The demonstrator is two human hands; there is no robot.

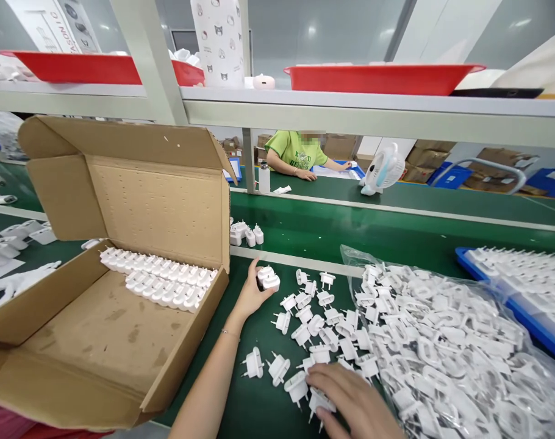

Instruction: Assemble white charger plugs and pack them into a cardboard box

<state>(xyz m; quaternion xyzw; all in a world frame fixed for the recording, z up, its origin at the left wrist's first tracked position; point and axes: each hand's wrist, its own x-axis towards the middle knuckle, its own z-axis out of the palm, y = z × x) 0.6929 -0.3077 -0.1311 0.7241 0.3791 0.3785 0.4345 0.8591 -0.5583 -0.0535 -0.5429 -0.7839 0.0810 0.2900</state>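
My left hand (250,292) is beside the cardboard box's right wall, with thumb and fingers closed around a couple of white plug adapters (269,279). Low in the view, my right hand (350,396) has its fingers and thumb around a white two-pin plug adapter (321,400) on the green table (259,402). Loose plug adapters (305,314) are scattered between my hands. In the open cardboard box (89,347), two rows of white plug adapters (161,277) are lined up along the far side.
A clear plastic bag (442,341) heaped with white adapters lies on the right, beside a blue tray (469,262) of upright pieces. A shelf (350,119) with red trays (378,78) crosses above. Beyond it, a person in a green shirt (298,152) sits near a fan (382,169).
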